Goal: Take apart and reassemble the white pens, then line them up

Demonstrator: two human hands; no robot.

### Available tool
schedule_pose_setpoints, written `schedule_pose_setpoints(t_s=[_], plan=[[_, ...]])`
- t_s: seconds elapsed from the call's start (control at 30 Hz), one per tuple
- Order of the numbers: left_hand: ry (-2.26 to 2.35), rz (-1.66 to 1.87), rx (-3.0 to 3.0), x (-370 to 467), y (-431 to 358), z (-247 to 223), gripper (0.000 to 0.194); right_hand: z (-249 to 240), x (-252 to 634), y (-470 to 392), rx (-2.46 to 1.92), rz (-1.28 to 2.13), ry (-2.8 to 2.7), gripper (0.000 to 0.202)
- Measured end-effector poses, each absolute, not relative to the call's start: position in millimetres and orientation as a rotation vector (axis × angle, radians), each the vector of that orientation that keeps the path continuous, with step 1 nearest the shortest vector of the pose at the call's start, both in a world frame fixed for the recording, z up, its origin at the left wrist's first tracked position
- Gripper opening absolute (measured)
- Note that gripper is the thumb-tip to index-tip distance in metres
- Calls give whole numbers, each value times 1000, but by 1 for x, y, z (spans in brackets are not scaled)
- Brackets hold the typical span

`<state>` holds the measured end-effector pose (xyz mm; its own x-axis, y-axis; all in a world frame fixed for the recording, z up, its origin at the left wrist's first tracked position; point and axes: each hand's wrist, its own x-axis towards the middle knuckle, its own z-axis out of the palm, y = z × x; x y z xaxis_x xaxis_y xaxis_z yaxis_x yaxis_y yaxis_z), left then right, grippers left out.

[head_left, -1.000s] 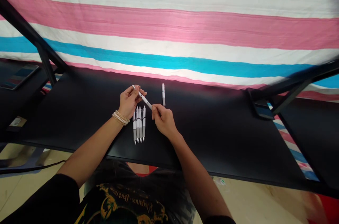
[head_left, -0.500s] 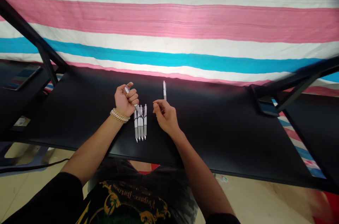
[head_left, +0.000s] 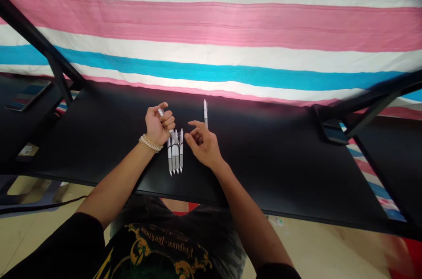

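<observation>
With our left hand (head_left: 159, 121) closed around one pen (head_left: 165, 122) just above the row of pens (head_left: 176, 152) on the black surface (head_left: 263, 156), and our right hand (head_left: 202, 143) open and empty beside the row, we should lay it down parallel, tips aligned.

Black table (head_left: 280, 173). Backdrop cloth (head_left: 211, 37) striped white, pink, turquoise. Row of pens (head_left: 176, 153) white with grey grips. Bracelet (head_left: 150, 143) pale, beaded. Shirt (head_left: 158, 248) black, gold lettering.
</observation>
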<state>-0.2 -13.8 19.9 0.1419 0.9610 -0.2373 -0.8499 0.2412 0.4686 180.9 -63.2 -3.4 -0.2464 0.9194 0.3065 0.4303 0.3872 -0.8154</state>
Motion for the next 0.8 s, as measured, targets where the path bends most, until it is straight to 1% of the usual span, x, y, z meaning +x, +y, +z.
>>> schedule_pose_setpoints(t_s=[0.03,0.17,0.23,0.33,0.4,0.5,0.57,0.63,0.8], plan=[[541,1325,267,3,-14,19,31,-3,180,-65,-1135,755,-1911,35],[547,1318,373,15,-15,16,40,-7,177,-68,-1010,719,-2091,20],[588,1313,457,18,-15,16,43,-11,177,-66,-1022,681,-2063,21],[695,1335,600,17,-14,13,45,-15,182,-60,-1146,562,-1969,22],[747,1355,649,14,-13,11,44,-17,187,-55,-1280,453,-1938,21],[783,1373,624,8,-10,8,42,-17,196,-49,-1470,276,-2004,20],[797,1383,577,4,-8,7,41,-15,198,-49,-1518,224,-2040,19],[815,1399,533,2,-6,7,38,-10,198,-52,-1469,335,-2043,17],[872,1447,489,1,-4,7,27,4,190,-65,-1088,1017,-2205,12]])
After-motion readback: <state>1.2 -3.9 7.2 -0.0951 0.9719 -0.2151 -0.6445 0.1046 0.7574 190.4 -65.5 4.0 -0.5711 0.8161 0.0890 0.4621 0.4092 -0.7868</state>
